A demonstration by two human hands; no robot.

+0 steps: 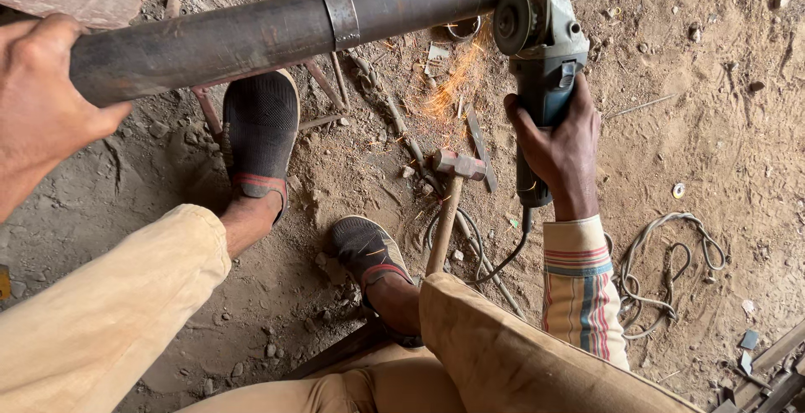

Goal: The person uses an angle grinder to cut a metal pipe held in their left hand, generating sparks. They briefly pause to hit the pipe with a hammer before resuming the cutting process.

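Observation:
A long dark steel pipe [277, 31] runs across the top of the view, with a metal band around it near the middle. My left hand [38, 98] rests on its near end at the left edge. My right hand [558, 149] grips the body of a blue-grey angle grinder [541, 52]. The grinder's disc touches the far end of the pipe, and orange sparks [453, 77] spray down toward the ground.
A hammer [449, 203] with a wooden handle lies on the dirt between my feet and the grinder. My dark shoes [260, 128] rest on the ground beneath the pipe. A coiled cord [662, 270] lies at the right, with metal scraps scattered around.

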